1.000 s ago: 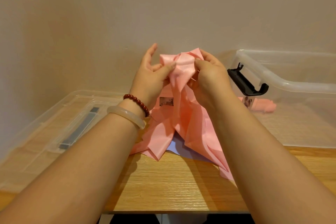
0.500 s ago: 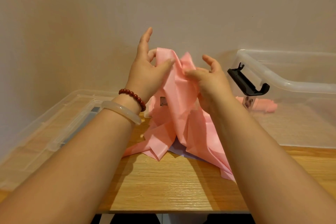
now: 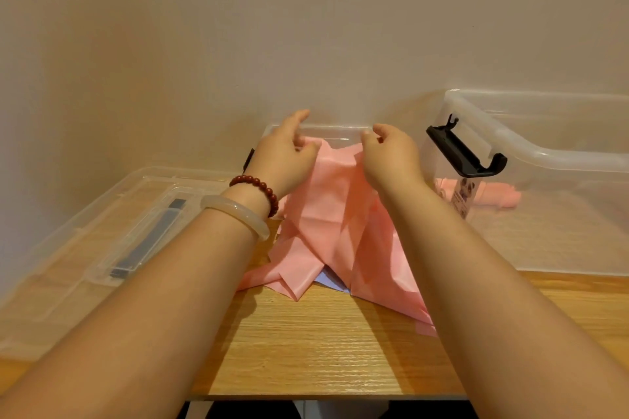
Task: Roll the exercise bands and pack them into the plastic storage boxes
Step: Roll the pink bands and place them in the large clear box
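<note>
A crumpled pink exercise band (image 3: 326,211) hangs from both hands down onto the wooden table (image 3: 323,350). My left hand (image 3: 286,160) pinches its upper left edge, with the forefinger sticking out. My right hand (image 3: 391,156) grips the upper right edge with curled fingers. A purple band (image 3: 332,282) peeks out from under the pink one. On the right stands a clear plastic storage box (image 3: 551,160) with a rolled pink band (image 3: 490,196) inside.
A clear lid (image 3: 102,231) with a dark handle lies flat on the left. The box's black latch (image 3: 466,153) sticks up near my right hand. Another clear box rim (image 3: 323,128) shows behind the hands, against the wall.
Both hands have come down from chest height and moved apart. The bunched top of the pink band is now spread wider between them.
</note>
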